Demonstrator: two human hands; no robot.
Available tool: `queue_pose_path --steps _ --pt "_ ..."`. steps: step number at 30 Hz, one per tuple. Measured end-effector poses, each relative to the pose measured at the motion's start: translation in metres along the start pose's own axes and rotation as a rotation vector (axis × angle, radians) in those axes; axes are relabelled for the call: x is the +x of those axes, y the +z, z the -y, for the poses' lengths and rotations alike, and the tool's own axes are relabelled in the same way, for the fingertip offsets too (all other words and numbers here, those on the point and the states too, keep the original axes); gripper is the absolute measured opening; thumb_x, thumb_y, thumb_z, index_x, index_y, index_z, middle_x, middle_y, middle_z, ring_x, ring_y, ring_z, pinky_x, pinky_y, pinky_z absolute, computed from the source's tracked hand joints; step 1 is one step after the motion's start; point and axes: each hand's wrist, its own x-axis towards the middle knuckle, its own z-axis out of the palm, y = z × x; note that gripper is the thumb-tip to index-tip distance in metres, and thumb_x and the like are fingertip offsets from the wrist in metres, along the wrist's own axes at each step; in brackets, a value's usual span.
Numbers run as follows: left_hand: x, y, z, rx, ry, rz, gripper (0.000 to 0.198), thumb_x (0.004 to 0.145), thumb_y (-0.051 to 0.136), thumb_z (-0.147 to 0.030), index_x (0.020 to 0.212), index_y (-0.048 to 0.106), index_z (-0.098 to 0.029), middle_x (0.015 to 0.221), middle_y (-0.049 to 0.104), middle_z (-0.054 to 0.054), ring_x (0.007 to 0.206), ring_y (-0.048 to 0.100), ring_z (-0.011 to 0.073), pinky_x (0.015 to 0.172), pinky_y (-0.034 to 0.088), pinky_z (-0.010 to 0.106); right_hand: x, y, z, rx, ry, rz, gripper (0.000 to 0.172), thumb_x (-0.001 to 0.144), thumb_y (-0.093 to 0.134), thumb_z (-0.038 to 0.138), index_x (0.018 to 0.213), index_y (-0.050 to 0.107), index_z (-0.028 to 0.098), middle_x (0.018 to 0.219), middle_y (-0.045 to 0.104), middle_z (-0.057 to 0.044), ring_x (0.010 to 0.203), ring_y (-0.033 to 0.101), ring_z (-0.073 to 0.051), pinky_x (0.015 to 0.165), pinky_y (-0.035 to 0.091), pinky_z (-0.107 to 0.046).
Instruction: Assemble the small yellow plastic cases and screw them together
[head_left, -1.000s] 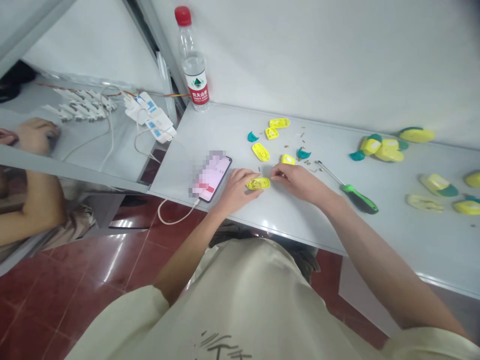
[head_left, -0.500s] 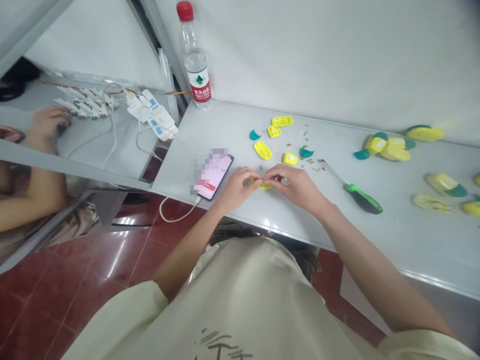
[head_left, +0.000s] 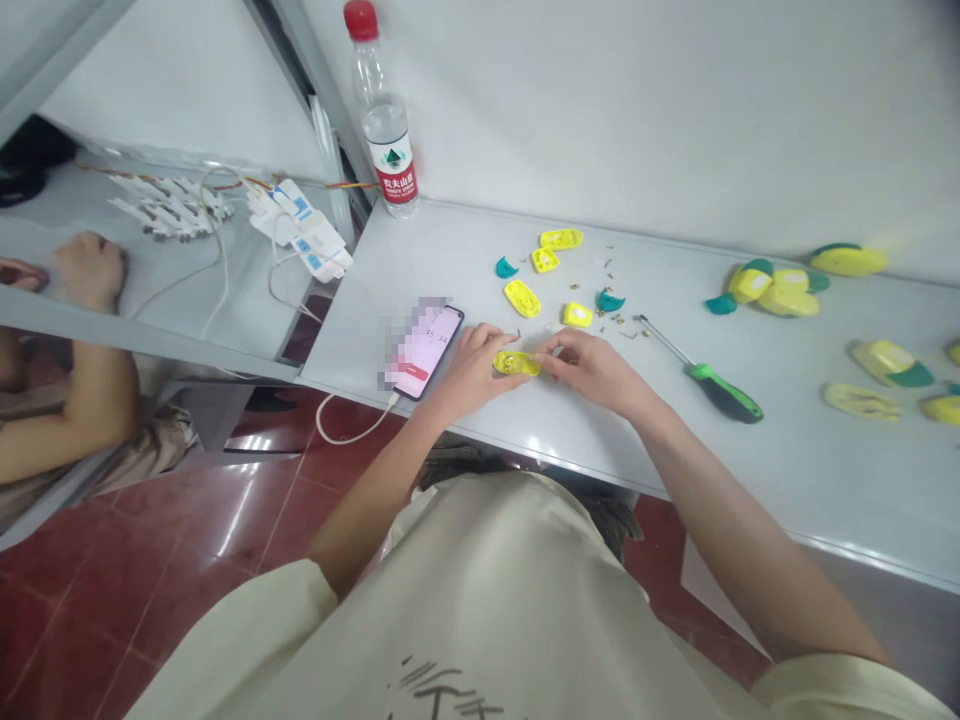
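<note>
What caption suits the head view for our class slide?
Left hand holding an elongated yellow plastic shell, right hand at its end, green-and-black-handled screwdriver nearby.

Bright yellow shell [head_left: 516,364], teal piece [head_left: 506,268], green and black screwdriver handle [head_left: 724,393]

Near the front edge of the long grey worktop [head_left: 825,480]: an open yellow plastic shell [head_left: 517,364], between the left hand [head_left: 478,372] and right hand [head_left: 589,370]. Left of these: a flat rectangular smartphone [head_left: 431,352]; behind it, at the rear corner, a red-capped clear plastic bottle [head_left: 391,150]. Right: a green-and-black-handled screwdriver [head_left: 724,393]. Behind the right hand: a curved teal plastic piece [head_left: 611,302], beside small brass-coloured parts [head_left: 619,319], apparently screws. Far right: rounded yellow-and-green plastic units [head_left: 892,363].
</note>
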Motion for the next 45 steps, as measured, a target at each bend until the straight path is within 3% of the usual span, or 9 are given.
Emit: queue_pose_path --steps 3,6,9,14,19,34,40,43,45 --pt "-0.001 0.004 0.005 0.077 0.031 0.062 0.039 0.083 0.074 -0.036 0.118 0.063 -0.022 0.119 0.057 0.008 0.119 0.049 0.0272 0.107 0.041 0.044 0.0 0.0 0.002 0.206 0.162 0.071 0.039 0.082 0.069 0.058 0.083 0.067 0.019 0.065 0.069 -0.004 0.055 0.065 -0.016 0.05 0.055 -0.031" --pt "-0.001 0.006 0.004 0.013 0.033 0.055 0.029 0.084 0.071 -0.029 0.11 0.062 -0.021 0.114 0.06 0.007 0.116 0.051 0.0258 0.103 0.044 0.042 -0.001 0.0 0.001 0.277 0.197 0.088 0.041 0.078 0.074 0.058 0.082 0.068 0.018 0.069 0.071 -0.006 0.061 0.069 -0.018 0.059 0.061 -0.035" --pt "-0.002 0.005 0.001 -0.161 -0.037 0.061 0.03 0.086 0.068 -0.03 0.114 0.059 -0.021 0.113 0.065 0.006 0.109 0.058 0.022 0.095 0.048 0.037 -0.001 0.0 -0.001 0.257 0.152 0.09 0.039 0.079 0.073 0.056 0.084 0.07 0.018 0.078 0.074 -0.007 0.066 0.071 -0.019 0.068 0.062 -0.038" --pt "-0.004 0.009 -0.001 -0.531 -0.172 0.087 0.04 0.084 0.071 -0.03 0.12 0.056 -0.023 0.117 0.066 0.004 0.093 0.065 0.0144 0.079 0.053 0.026 -0.003 -0.001 0.0 0.017 -0.032 0.025 0.022 0.086 0.067 0.042 0.084 0.071 0.021 0.096 0.075 -0.006 0.073 0.071 -0.019 0.071 0.059 -0.036" --pt "-0.005 0.021 -0.002 -0.808 -0.206 0.056 0.038 0.088 0.066 -0.035 0.122 0.058 -0.022 0.116 0.066 0.006 0.085 0.067 0.0122 0.07 0.057 0.023 -0.007 0.0 0.012 -0.135 -0.151 -0.04 0.016 0.089 0.061 0.033 0.082 0.07 0.022 0.1 0.072 -0.005 0.075 0.069 -0.017 0.072 0.057 -0.033" --pt "-0.007 0.03 -0.013 -0.75 -0.279 -0.09 0.027 0.087 0.061 -0.024 0.114 0.065 -0.02 0.108 0.07 0.004 0.082 0.066 0.0102 0.067 0.056 0.019 -0.014 0.006 0.024 -0.266 -0.19 -0.061 0.012 0.09 0.054 0.021 0.085 0.064 0.021 0.1 0.069 -0.009 0.075 0.067 -0.019 0.078 0.056 -0.038" --pt "-0.004 0.029 -0.016 -0.774 -0.297 -0.099 0.027 0.084 0.06 -0.019 0.11 0.065 -0.019 0.104 0.07 0.003 0.074 0.067 0.0088 0.062 0.053 0.018 -0.015 0.007 0.019 -0.126 -0.104 -0.083 0.004 0.087 0.06 0.027 0.089 0.06 0.023 0.088 0.071 -0.004 0.072 0.071 -0.02 0.07 0.055 -0.033" --pt "-0.003 0.026 -0.02 -0.822 -0.315 -0.066 0.026 0.083 0.059 -0.018 0.109 0.065 -0.018 0.099 0.071 0.003 0.073 0.069 0.0097 0.061 0.052 0.018 -0.015 0.006 0.016 -0.05 -0.025 -0.092 0.015 0.085 0.065 0.032 0.096 0.057 0.024 0.08 0.071 0.0 0.067 0.072 -0.02 0.064 0.053 -0.031" --pt "-0.003 0.024 -0.022 -0.859 -0.328 -0.042 0.025 0.083 0.059 -0.018 0.107 0.064 -0.018 0.098 0.071 0.003 0.073 0.07 0.0101 0.06 0.051 0.018 -0.015 0.006 0.015 -0.024 -0.007 -0.096 0.017 0.084 0.066 0.034 0.095 0.057 0.024 0.086 0.072 -0.001 0.067 0.072 -0.02 0.063 0.052 -0.031"
